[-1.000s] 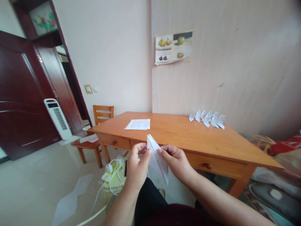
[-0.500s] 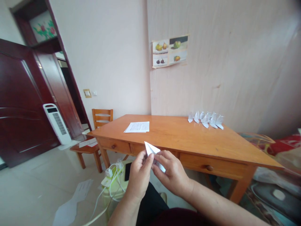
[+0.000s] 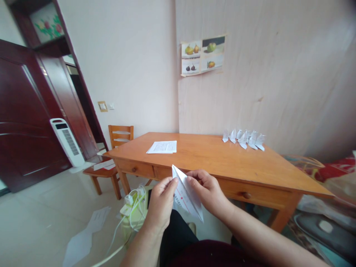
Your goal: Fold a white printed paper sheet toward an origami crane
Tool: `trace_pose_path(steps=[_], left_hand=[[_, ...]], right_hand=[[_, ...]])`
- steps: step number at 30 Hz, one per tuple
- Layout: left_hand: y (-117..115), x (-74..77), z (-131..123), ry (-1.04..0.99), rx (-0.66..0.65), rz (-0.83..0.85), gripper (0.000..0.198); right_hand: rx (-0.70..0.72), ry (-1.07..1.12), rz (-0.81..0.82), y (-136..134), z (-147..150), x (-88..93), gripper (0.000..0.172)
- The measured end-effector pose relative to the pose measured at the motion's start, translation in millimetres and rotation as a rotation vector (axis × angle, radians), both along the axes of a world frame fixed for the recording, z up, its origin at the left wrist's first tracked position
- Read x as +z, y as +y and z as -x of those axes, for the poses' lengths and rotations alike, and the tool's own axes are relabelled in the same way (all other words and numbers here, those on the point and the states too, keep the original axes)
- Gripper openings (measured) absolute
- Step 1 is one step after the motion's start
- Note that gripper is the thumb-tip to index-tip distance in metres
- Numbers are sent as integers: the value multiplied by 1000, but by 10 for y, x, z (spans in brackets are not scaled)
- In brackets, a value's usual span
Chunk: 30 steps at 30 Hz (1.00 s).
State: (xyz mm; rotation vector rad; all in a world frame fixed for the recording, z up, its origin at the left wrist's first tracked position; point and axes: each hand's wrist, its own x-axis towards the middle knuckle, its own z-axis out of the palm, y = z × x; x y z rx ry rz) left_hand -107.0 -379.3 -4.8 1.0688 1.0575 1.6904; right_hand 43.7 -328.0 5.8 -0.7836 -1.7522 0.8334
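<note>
Between my two hands is a folded sheet of white paper (image 3: 187,198), pointed at its top and lower end, with red and dark print on one face. My left hand (image 3: 162,202) pinches its left edge between thumb and fingers. On the right edge, my right hand (image 3: 207,189) grips it with thumb and bent fingers. The paper is held above my lap, in front of the wooden table (image 3: 200,155). Several folded white paper pieces (image 3: 243,139) stand in a group at the table's far right. A stack of printed sheets (image 3: 162,147) lies on the table's left part.
A wooden chair (image 3: 121,135) stands left of the table, with papers on its seat. A pale green stool (image 3: 136,213) holds a charger and white cables. Loose sheets (image 3: 79,243) lie on the floor. Bags and a dark case (image 3: 324,230) are at the right.
The folded paper has turned and been opened out, so its printed inner face and lower point now show. My right hand has shifted slightly up and right along its edge.
</note>
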Motion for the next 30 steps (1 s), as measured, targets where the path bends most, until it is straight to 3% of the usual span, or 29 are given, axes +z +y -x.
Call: trace_pose_path(steps=[5, 12, 22, 30], left_hand=[[-7, 15, -17, -15, -20, 10, 25], [17, 50, 7, -58, 47, 22, 25], [46, -14, 39, 43, 83, -4, 26], [-18, 74, 0, 176, 36, -19, 26]], right_hand=[[207, 161, 371, 5, 26, -29, 30], [260, 243, 539, -31, 14, -29, 33], [261, 231, 555, -54, 20, -22, 30], [310, 191, 426, 40, 38, 30, 30]])
